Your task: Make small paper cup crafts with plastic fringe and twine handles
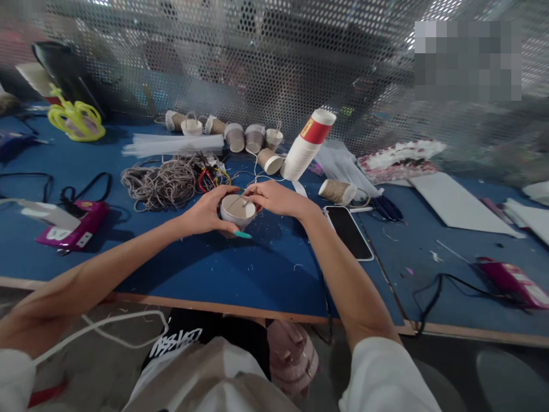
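Observation:
My left hand (211, 213) is wrapped around a small paper cup (238, 212), thumb in front and fingers behind. The cup's pale round end faces up, just above the blue table. At its far right rim my right hand (271, 197) is closed, its fingertips pinching a thin grey cord (234, 201) that crosses the top of the cup. Its far end is hidden by the fingers. Behind my left hand lies a tangled heap of grey cord (165, 182). Several cord-wrapped paper cups (254, 138) stand and lie behind my hands.
A leaning stack of white paper cups (299, 157) is beyond my right hand. Right of my forearm lies a phone (349, 232). Purple devices (79, 225) with black cables sit at both sides. White strips (175, 144), a yellow crown (79, 121) and white boards (463, 203) lie around. Perforated metal closes the back.

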Available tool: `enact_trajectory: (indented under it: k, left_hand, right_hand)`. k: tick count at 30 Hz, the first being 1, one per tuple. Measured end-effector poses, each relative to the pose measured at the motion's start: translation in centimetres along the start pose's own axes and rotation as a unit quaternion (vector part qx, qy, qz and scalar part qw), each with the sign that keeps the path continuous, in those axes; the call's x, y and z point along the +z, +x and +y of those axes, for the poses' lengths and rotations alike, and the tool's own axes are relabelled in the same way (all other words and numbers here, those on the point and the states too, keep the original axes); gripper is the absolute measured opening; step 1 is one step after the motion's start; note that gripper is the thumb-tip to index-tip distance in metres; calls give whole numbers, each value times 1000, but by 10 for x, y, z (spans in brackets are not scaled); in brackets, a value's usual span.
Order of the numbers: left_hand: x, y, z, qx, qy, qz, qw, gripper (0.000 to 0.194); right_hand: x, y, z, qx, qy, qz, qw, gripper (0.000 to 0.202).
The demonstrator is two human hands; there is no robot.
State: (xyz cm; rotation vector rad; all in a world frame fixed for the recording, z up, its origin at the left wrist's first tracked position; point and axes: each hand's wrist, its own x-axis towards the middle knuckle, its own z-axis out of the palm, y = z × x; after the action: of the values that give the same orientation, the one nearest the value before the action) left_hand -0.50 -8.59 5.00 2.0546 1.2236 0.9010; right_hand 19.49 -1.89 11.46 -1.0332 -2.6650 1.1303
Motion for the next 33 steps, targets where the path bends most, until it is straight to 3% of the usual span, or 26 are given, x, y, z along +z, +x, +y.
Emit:
enact_trajectory:
  k: [2, 4, 8, 11, 14, 20, 27, 30, 33]
  left_hand:
    - [-4, -1, 0, 12, 20, -29, 999, 100]
    - [-11, -1, -1, 16, 19, -69, 997, 93]
    - [-23, -1, -2, 1, -84, -132, 988, 79]
    - [-21, -1, -1, -16, -135, -162, 977, 91]
    - [-10, -2, 0, -10, -91, -124, 988, 105]
    - [5, -2, 0, 12, 25, 5, 1000, 95]
    - [6, 9, -9, -14, 31, 49, 998, 92]
    - [-11, 17, -12, -19, 38, -21, 999, 102]
    - [-49, 21, -3, -9, 62, -175, 983, 127]
  right_hand:
    - [0, 0, -1, -6, 4, -13, 1000, 20]
    - [0, 0, -3, -17, 3, -29, 999, 20]
    - [-1, 0, -7, -32, -31, -31, 999, 21]
    - [-2, 0, -6, -40, -52, -7, 998, 18]
    - [-2, 0, -2, -68, -58, 20, 996, 15]
    - [-5, 0, 2, -138, -112, 117, 977, 19]
    - [-9, -12, -14, -135, -138, 240, 951, 25]
    - [-11, -15, -15, -108, -128, 237, 957, 28]
    - [-13, -17, -15, -88, -128, 216, 964, 31]
